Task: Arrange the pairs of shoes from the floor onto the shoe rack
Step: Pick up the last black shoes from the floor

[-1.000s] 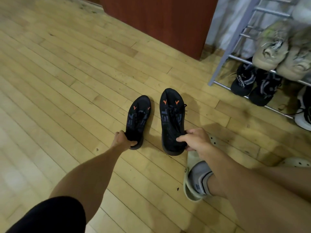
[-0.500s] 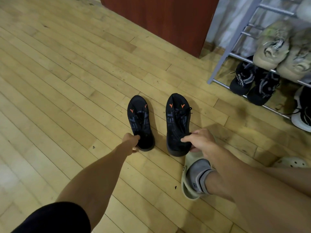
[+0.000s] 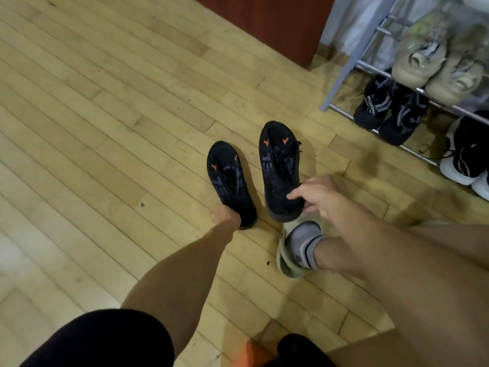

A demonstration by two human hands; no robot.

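Two black shoes with orange marks lie side by side on the wooden floor, toes pointing away from me. My left hand grips the heel of the left black shoe. My right hand grips the heel of the right black shoe, thumb on its upper. The grey metal shoe rack stands at the upper right, beyond the right shoe.
On the rack sit beige sneakers above, black sneakers on the lowest bar, and black-and-white sneakers at the right edge. My foot in a white sock and pale slide sandal rests just behind the right shoe. A red-brown cabinet stands at the back.
Both hands have stayed on the heels. The left shoe's toe has swung leftwards so it now angles away from the right shoe, and both shoes have shifted slightly right in view.
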